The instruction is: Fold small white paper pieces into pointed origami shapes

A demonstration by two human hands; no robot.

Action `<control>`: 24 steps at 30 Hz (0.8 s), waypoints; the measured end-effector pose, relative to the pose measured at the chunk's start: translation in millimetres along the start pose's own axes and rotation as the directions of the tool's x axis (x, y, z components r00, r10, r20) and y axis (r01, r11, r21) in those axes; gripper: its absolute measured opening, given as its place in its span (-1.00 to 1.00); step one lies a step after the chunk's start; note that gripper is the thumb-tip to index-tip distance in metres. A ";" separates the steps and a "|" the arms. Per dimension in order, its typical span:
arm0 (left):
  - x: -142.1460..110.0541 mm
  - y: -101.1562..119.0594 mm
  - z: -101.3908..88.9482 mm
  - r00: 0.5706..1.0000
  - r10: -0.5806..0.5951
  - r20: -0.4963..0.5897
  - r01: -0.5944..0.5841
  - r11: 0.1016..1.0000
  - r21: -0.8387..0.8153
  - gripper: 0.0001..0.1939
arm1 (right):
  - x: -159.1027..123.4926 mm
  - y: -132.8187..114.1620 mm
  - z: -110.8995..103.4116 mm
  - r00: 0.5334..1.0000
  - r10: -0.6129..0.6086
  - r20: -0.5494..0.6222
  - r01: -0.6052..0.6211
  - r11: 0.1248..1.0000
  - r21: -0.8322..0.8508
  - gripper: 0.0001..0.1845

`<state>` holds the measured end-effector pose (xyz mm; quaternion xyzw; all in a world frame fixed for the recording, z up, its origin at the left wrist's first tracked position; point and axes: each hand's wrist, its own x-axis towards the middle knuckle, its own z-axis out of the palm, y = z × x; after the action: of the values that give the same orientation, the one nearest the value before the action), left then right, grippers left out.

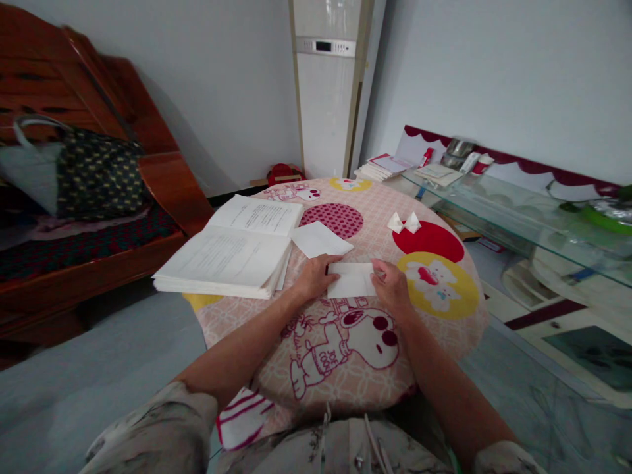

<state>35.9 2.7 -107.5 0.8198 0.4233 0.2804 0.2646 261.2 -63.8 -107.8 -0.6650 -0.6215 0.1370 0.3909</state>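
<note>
A white sheet of paper [351, 282], rectangular in outline, lies low over the patterned tablecloth between my two hands. My left hand [316, 276] pinches its left edge, fingers above and thumb toward me. At the opposite edge, my right hand [391, 283] has its fingers closed on the paper. Just beyond my left hand is a second piece of white paper [322, 239], lying flat and angled beside the open book. Two small folded paper shapes [404, 222] with pointed tops stand farther off on the right, partly over a red circle of the cloth.
A thick open book [232, 247] lies on the table's left side. To the right stands a glass-topped cabinet [523, 217] with stacked papers [382, 166] and metal containers. A wooden bench [99, 250] with bags is at the left; a tall white appliance [326, 92] stands behind.
</note>
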 end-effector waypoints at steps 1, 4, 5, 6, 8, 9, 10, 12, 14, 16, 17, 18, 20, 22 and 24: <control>0.6 -0.2 -0.1 0.999 -0.032 -0.019 0.030 0.995 -0.091 -0.48 | -0.6 -1.4 -0.2 1.000 -0.001 -0.022 0.001 1.000 0.007 -0.54; 1.9 0.7 -0.4 0.990 -0.125 -0.062 0.085 0.892 -0.443 -0.43 | -1.6 -5.1 -0.3 0.995 0.062 -0.073 -0.054 0.992 0.115 -0.52; 2.0 1.7 -0.6 0.985 -0.151 -0.080 0.083 0.833 -0.546 -0.41 | -1.5 -5.9 -0.1 0.993 0.097 -0.074 -0.083 0.981 0.175 -0.49; 1.9 3.1 -1.1 0.979 -0.178 -0.103 0.075 0.777 -0.626 -0.40 | -1.0 -6.2 0.4 0.989 0.133 -0.065 -0.114 0.964 0.240 -0.45; 1.0 6.5 -2.6 0.963 -0.229 -0.142 0.061 0.699 -0.712 -0.40 | 0.4 -6.1 1.7 0.978 0.206 0.001 -0.193 0.912 0.361 -0.42; 0.4 8.4 -3.6 0.958 -0.246 -0.145 0.062 0.676 -0.734 -0.41 | 1.2 -5.8 2.1 0.969 0.241 0.047 -0.239 0.880 0.411 -0.44; -0.4 10.3 -4.6 0.958 -0.256 -0.130 0.073 0.653 -0.753 -0.42 | 1.9 -5.5 2.1 0.958 0.273 0.090 -0.284 0.844 0.455 -0.48; -1.9 14.0 -6.5 0.966 -0.252 -0.054 0.115 0.607 -0.786 -0.43 | 2.7 -5.4 0.2 0.941 0.307 0.143 -0.334 0.776 0.534 -0.56; -3.3 17.1 -7.5 0.973 -0.229 0.027 0.158 0.578 -0.801 -0.43 | 2.5 -6.3 -4.4 0.941 0.301 0.153 -0.331 0.733 0.594 -0.62; -4.3 19.2 -7.2 0.976 -0.196 0.093 0.190 0.565 -0.803 -0.39 | 1.7 -8.3 -9.8 0.945 0.259 0.201 -0.328 0.732 0.597 -0.67; -4.6 19.8 -6.7 0.977 -0.174 0.121 0.200 0.562 -0.802 -0.37 | 1.3 -9.5 -11.9 0.941 0.229 0.249 -0.334 0.745 0.577 -0.68; -4.8 20.1 -5.9 0.977 -0.150 0.149 0.208 0.563 -0.800 -0.34 | 1.0 -10.6 -13.0 0.931 0.199 0.306 -0.343 0.762 0.549 -0.70; -5.1 19.4 -4.3 0.976 -0.108 0.188 0.215 0.588 -0.780 -0.33 | 1.3 -12.2 -11.6 0.903 0.143 0.405 -0.348 0.796 0.495 -0.70; -5.1 17.2 -2.9 0.975 -0.096 0.198 0.211 0.658 -0.723 -0.35 | 3.4 -12.3 -5.9 0.890 0.104 0.443 -0.325 0.827 0.458 -0.69; -5.1 13.9 -1.8 0.976 -0.111 0.187 0.207 0.739 -0.641 -0.38 | 7.2 -10.7 1.3 0.908 0.085 0.411 -0.270 0.869 0.416 -0.68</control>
<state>39.8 -8.2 -98.1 0.6527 0.3472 0.3306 0.5866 254.0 -57.5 -99.0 -0.5681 -0.5692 0.4433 0.3959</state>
